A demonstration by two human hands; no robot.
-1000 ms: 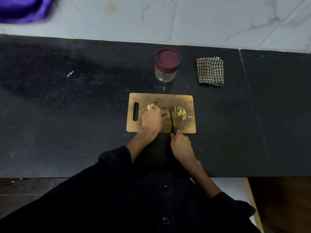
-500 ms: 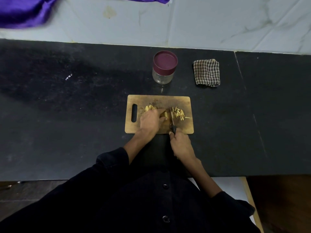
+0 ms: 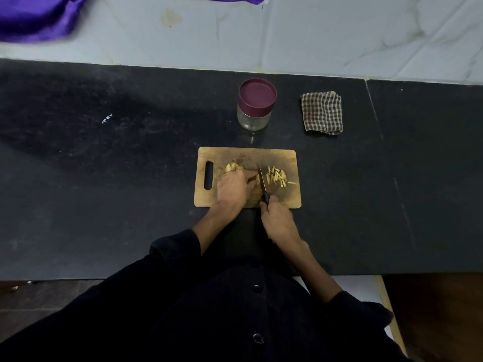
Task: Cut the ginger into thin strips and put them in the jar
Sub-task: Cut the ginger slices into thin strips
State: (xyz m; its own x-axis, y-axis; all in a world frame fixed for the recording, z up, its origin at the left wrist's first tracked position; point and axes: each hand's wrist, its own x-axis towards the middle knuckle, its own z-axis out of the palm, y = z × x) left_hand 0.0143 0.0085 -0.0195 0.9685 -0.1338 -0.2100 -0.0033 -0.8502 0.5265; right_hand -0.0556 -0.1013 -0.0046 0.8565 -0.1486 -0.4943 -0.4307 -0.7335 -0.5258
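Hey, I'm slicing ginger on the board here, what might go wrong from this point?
The knife blade runs right beside the left hand that holds the ginger, so a slip may nick a fingertip. The cut strips lie near the right edge of the cutting board and may scatter onto the counter. The jar has its lid on, so it must be opened first.

At frame centre, the left hand (image 3: 235, 188) lies knuckles-up with fingers curled; the right hand (image 3: 277, 221), just lower right, is fisted, both forearms bare.
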